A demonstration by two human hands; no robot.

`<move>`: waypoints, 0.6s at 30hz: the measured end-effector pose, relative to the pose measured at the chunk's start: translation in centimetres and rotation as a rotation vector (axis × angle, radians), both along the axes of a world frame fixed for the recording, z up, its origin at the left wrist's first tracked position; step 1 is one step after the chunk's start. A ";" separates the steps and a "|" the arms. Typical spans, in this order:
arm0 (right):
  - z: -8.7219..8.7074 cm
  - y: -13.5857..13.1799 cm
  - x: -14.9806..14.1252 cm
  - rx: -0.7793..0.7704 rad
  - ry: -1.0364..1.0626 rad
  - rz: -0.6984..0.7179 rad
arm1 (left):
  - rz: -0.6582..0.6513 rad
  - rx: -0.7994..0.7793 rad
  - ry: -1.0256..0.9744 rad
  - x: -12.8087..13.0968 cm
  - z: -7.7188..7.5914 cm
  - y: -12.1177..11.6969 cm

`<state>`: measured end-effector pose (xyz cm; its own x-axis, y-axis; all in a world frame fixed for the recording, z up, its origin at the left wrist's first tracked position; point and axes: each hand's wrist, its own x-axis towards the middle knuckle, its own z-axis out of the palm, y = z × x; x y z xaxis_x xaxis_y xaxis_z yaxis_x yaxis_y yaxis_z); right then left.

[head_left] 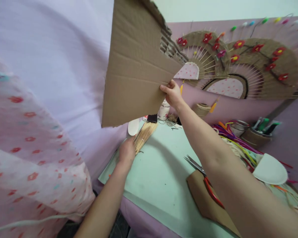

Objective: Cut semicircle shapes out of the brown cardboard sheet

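My right hand (173, 94) pinches the lower right edge of a brown cardboard sheet (136, 66), thumb on the near face. The sheet is raised and tilted above the table, and its upper right edge is torn, baring the corrugation. At the table's left side my left hand (127, 150) is low against a bundle of thin wooden sticks (146, 134); its fingers are turned away from view. Just beyond that hand is a white rounded piece (133, 127). Orange-handled scissors (210, 190) rest partly on a smaller cardboard piece (203, 201), under my right forearm.
Fan-shaped cardboard decorations (263, 62) with red flowers hang on the back wall. A twine roll (201, 109) and a white bottle (163, 110) stand at the back. On the right are a pen holder (257, 137), colored pipe cleaners and a white half plate (270, 170). Curtain cloth (39, 165) hangs left.
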<state>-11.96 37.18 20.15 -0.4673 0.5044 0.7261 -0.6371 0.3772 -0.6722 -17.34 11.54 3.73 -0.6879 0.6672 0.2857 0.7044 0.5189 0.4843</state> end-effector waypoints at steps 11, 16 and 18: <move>-4.4 -1.8 -5.1 0.061 -0.365 0.230 | -0.002 -0.044 0.012 0.6 -0.3 0.2; -6.9 -3.2 -7.7 -0.080 -0.472 0.261 | -0.012 -0.031 0.007 0.6 -0.1 0.2; -7.5 -3.5 -8.5 -0.121 -0.487 0.217 | -0.006 -0.007 -0.013 0.6 0.0 0.2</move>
<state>-20.43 33.69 12.68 -0.8376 0.4256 0.3425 -0.2960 0.1734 -0.9393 -16.75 11.69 3.71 -0.6874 0.6733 0.2722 0.7012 0.5178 0.4902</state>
